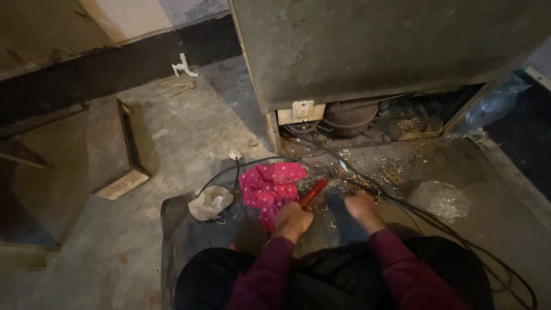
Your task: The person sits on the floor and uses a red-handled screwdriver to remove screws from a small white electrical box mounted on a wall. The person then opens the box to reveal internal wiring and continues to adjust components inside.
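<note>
Left hand (291,221) fisted on red-handled pliers (313,192), long axis angled up-right toward the black cable (402,204). Right hand (360,205) closed on cable. Crumpled pink cloth (270,186) adjacent.

left hand fingers: curling away under the left hand (291,221), so its grip on the red-handled tool (313,192) is hiding.
tool tip: too blurred to name.
right hand (361,205): blurring; what it is pinching among the black cables (436,221) is too small to tell.
cables: running off the bottom right edge.
cabinet (379,46): the top edge is cutting it off.
</note>
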